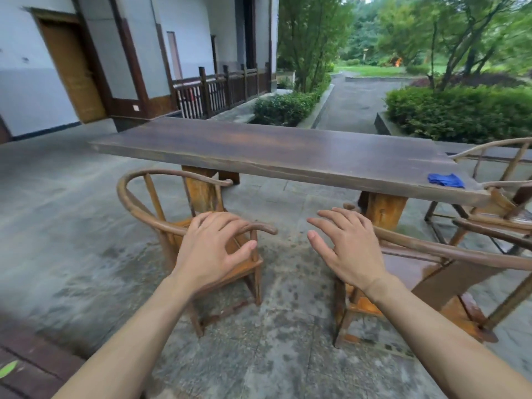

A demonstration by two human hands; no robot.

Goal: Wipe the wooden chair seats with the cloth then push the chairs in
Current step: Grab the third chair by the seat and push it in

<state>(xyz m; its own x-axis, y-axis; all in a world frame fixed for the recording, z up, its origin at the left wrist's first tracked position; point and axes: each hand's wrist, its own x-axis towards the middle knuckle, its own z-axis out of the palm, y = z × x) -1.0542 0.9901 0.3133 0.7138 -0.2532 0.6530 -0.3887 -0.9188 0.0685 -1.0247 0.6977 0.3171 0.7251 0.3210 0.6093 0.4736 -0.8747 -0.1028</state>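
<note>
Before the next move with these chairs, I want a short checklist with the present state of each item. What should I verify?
1. Cloth in hand for wiping: not ok. The blue cloth lies on the wooden table, near its right end.
2. Left hand free: ok, open and holding nothing, over the left chair armrest.
3. Right hand free: ok, fingers spread, holding nothing.
4. Chairs pushed in: not ok. The left chair and the right chair stand away from the table.
5. Seats wiped: cannot tell.
6. Floor between the chairs and the table free of obstacles: ok.
</note>
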